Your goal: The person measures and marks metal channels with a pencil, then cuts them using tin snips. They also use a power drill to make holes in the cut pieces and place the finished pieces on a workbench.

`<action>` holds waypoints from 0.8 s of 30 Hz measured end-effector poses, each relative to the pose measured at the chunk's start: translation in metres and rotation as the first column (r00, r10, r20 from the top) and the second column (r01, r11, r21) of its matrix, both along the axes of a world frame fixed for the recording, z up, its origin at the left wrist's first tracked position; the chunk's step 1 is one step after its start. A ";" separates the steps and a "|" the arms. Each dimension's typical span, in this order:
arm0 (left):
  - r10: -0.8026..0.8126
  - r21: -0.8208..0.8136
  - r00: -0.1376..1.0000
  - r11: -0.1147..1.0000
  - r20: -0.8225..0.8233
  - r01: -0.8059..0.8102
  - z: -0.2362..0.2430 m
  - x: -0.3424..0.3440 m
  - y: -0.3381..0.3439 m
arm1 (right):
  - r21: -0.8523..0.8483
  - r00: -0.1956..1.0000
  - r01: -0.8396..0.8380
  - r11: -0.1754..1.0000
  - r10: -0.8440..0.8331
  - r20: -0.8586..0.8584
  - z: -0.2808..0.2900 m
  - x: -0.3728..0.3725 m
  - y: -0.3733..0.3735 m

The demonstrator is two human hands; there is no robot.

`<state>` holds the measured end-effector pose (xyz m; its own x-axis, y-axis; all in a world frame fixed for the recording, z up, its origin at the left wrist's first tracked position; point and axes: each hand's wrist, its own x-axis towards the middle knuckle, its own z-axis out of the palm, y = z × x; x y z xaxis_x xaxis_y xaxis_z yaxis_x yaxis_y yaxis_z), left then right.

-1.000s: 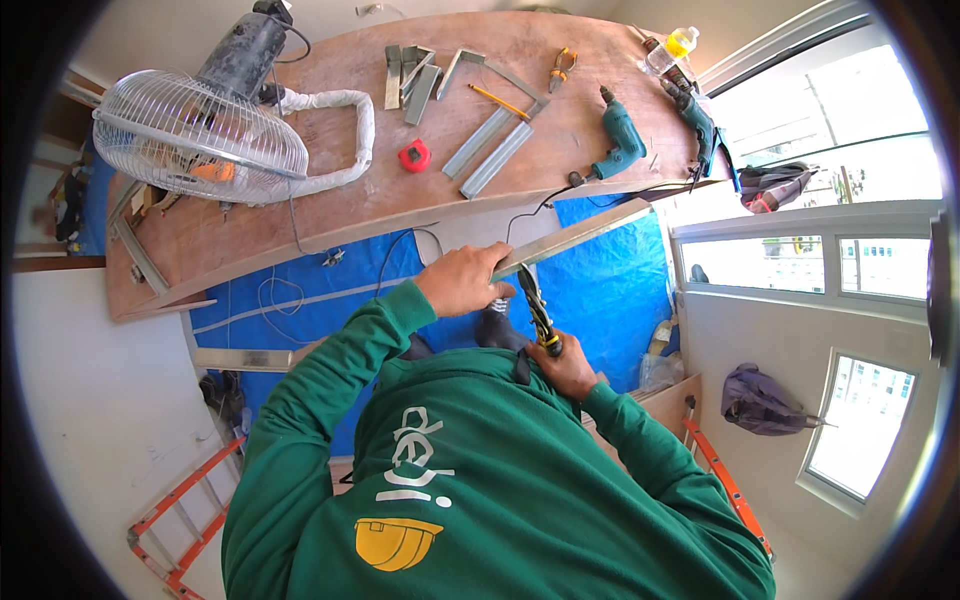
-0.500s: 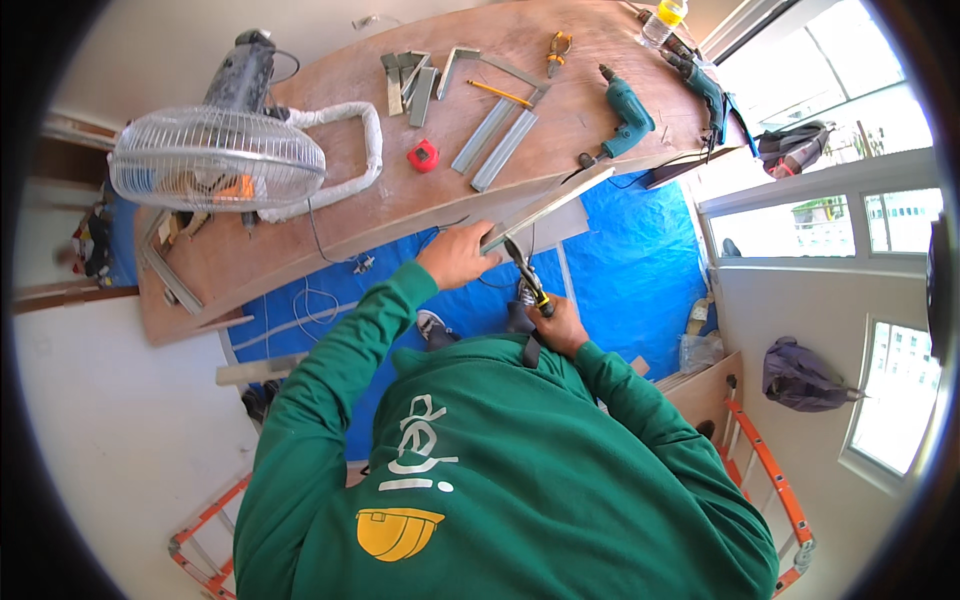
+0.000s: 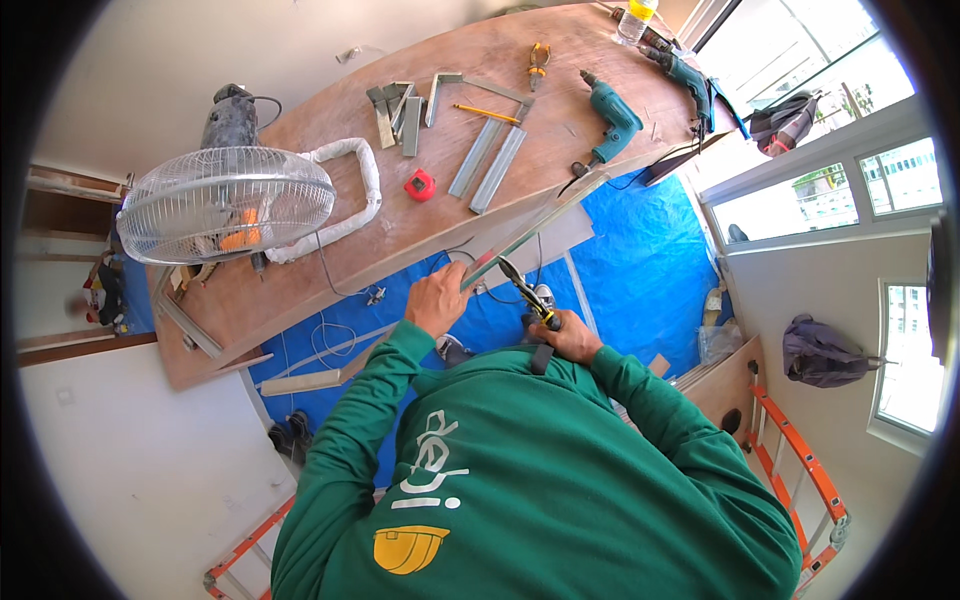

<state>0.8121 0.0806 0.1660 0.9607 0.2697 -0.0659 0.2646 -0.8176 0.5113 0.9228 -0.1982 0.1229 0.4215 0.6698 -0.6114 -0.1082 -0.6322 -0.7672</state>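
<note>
- the left hand (image 3: 437, 301) is gripping a long, narrow, pale-grey metal strip (image 3: 535, 229), its fingers closing around it.
- the right hand (image 3: 573, 337) is holding dark-headed pliers with yellow-and-black handles (image 3: 532, 296), its fingers wrapping those handles; i cannot tell whether the tool is biting the metal.
- the strip is lying ahead of the right fingers, its long axis running from the left hand away and rightward, toward the front edge of the brown wooden surface (image 3: 395, 222).
- the left hand is staying nearer; the tool's head is pointing up and leftward, just beside the strip.
- a similar pale length (image 3: 303, 382) is showing past the left forearm; i cannot tell whether it is joining the strip.
- compared with the earlier frames, the strip is slanting more steeply and the pliers are leaning further left, while both hands are keeping their holds.
</note>
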 end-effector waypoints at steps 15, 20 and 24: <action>0.040 0.199 0.983 0.980 -0.180 -0.004 -0.002 0.038 -0.003 | -0.057 0.964 0.149 0.987 -0.133 0.229 -0.041 0.005 0.010; 0.001 0.178 0.993 0.984 -0.122 0.021 -0.002 0.034 0.001 | -0.092 0.988 0.101 0.991 -0.089 0.127 0.000 0.011 0.008; 0.007 0.225 0.997 0.974 -0.076 0.010 -0.004 0.030 0.006 | -0.108 0.990 0.047 0.993 -0.032 0.140 0.031 0.009 0.004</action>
<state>0.8418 0.0868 0.1619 0.9556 0.2846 -0.0765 0.2944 -0.9098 0.2925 0.9319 -0.1939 0.1543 0.5320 0.5821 -0.6149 -0.0328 -0.7115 -0.7019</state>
